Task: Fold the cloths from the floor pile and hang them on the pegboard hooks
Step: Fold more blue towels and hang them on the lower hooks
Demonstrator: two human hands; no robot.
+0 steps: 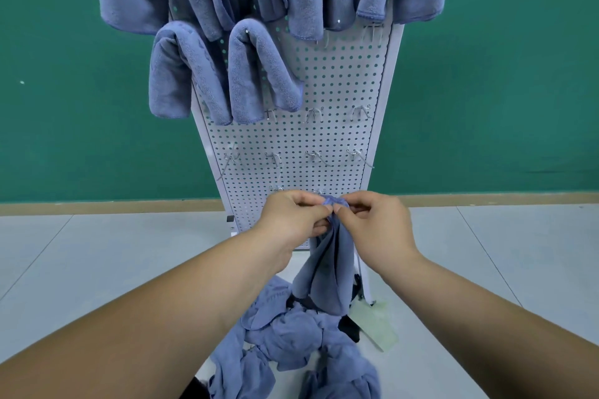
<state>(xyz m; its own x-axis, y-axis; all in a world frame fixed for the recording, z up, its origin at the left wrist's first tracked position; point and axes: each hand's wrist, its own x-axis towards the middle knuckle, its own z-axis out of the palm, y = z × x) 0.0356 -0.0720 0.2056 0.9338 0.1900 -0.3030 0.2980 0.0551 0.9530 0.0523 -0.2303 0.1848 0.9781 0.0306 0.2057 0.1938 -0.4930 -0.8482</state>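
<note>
Our left hand [293,215] and right hand [372,220] meet thumb to thumb, each pinching the gathered top edge of one blue microfibre cloth [334,269]. We judge we hold it high so that it hangs straight and its corners can be matched for a fold. The cloth drops between our wrists, and its lower end reaches the crumpled pile of blue cloths [291,343] on the pale grey tiled floor [97,253]. We cannot tell whether it rests on the pile.

That pile lies right under our hands, within easy reach. Its cloths are too tangled to count.

Just behind our hands stands the white perforated metal pegboard [340,81], close enough to hang from without stepping.

- **Lower hung row:** two folded blue cloths [259,74] are draped over hooks.
- **Top row:** more cloths hang there, cut off by the frame, so we do not count them.
- **Bare silver wire hooks [361,112]:** we count three in that row and four in the row beneath. At least two more are partly hidden behind our fingers.
</note>
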